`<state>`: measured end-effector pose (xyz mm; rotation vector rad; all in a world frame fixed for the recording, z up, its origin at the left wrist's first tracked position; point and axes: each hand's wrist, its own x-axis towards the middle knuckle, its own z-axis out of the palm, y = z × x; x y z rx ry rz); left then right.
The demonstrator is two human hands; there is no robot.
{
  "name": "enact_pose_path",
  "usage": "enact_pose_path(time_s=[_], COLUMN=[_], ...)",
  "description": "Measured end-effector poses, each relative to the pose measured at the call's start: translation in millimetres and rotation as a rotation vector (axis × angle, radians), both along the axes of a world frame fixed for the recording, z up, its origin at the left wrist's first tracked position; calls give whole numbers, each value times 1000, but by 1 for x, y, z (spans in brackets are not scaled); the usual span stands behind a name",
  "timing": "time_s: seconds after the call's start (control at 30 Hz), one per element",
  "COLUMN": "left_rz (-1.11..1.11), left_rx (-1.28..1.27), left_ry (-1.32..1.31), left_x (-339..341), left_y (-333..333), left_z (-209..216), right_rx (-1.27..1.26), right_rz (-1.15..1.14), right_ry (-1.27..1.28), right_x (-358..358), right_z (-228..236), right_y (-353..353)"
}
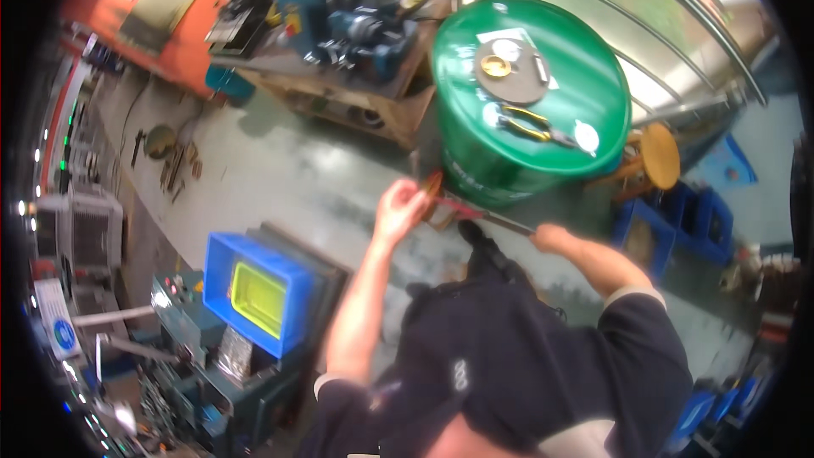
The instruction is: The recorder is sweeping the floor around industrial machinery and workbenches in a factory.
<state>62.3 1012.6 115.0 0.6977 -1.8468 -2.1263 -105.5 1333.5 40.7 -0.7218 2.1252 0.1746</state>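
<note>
My left hand [400,210] is closed around a small brass-coloured piece [433,183], its fingers pinching it in front of the green drum [509,153]. Gripped in my right hand [553,238] is the end of a long slim tool with a dark shaft [507,222]. Its reddish far part [462,207] reaches to the brass-coloured piece; blur hides the tool's exact kind and whether the two touch. On the drum's lid lie pliers with yellow-and-black handles [527,123] and a grey round disc [530,85] bearing a brass ring [496,66].
Behind on the left, a wooden bench [339,89] carries a blue-green machine [356,25]. A blue bin [219,267] with a yellow-green tray [257,298] sits at left. Right of the drum are a wooden stool [660,157] and blue crates [649,233]. Metal pieces [176,165] lie on the floor.
</note>
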Motion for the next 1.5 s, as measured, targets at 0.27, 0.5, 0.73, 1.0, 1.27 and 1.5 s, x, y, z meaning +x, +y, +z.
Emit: enact_pose_path(time_s=[0.27,0.5,0.73,1.0,1.27,1.5], left_rz=[-457,-549,-688,-402,-36,466], left_rx=[-851,-999,30,408,495,352], left_ry=[-50,-22,126,348,696,723], left_x=[-245,-355,-303,-138,33,102], left_y=[80,141,127,31,-34,-33], left_z=[55,54,85,110,121,89], right_rx=[99,54,22,63,577,424], right_rz=[66,-105,-121,162,927,266], right_ry=[-98,-129,-72,-181,-200,-503], right_x=[-7,-10,-6,-26,-55,-50], right_z=[-23,-19,-27,-18,-36,37], right_y=[23,34,36,0,-70,-165])
